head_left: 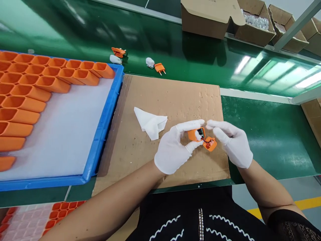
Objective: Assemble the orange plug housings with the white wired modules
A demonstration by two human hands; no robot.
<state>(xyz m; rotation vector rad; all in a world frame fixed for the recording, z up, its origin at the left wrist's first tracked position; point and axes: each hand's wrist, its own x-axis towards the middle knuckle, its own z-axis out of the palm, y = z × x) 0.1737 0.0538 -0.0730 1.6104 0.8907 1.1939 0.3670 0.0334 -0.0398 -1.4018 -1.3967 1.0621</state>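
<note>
Between the thumb and fingers of my gloved left hand (174, 147) is an orange charger housing (192, 135), its open end facing right. A dark circuit board and something white show inside that opening. Thin wires run from it to an orange plug cap (210, 144), which hangs at the lower right. My gloved right hand (232, 139) is just right of the housing, thumb and fingers drawn close together near its opening; whether anything small is between them cannot be made out. A crumpled white cloth (151, 122) lies to the left on the cardboard sheet (173, 93).
At left, a blue tray (100, 124) holds rows of orange housings (27, 100). Behind the cardboard lie two orange plug pieces with white-wrapped parts (159, 68) (117, 52). Cardboard boxes (205, 21) stand on the back shelf. A metal post (297, 25) rises at right.
</note>
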